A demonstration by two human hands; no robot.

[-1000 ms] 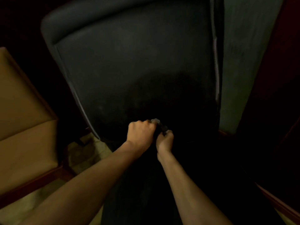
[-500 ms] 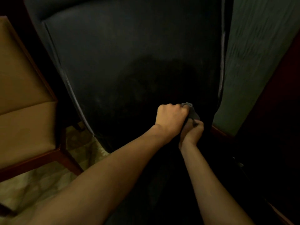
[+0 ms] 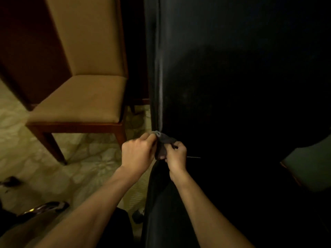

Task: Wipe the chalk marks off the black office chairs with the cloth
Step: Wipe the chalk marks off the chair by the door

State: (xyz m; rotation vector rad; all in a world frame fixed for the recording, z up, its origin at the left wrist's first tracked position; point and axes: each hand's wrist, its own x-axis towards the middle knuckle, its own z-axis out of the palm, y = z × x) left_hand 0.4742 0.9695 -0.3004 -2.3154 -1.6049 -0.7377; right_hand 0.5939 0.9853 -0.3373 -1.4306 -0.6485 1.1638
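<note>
Both hands on cloth (image 3: 163,143) at lower left edge of black office chair (image 3: 232,86) back. Left hand (image 3: 138,151) grips cloth's upper corner in curled fingers; right hand (image 3: 176,155) pinches its lower part. Pale chalk streak (image 3: 160,90) runs up edge seam just above cloth — likely next target. Advice: bunch cloth into firm pad, press into seam groove, stroke upward along streak, refold to fresh face. Tan chair (image 3: 86,86) stands beside, left.

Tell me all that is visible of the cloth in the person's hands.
The cloth is small, dark grey, soft and crumpled, with a paler fold at its top. Both hands hold it: the left hand grips its left side, the right hand pinches its lower right. It sits against the black chair's left edge, just below a pale chalk streak.
</note>
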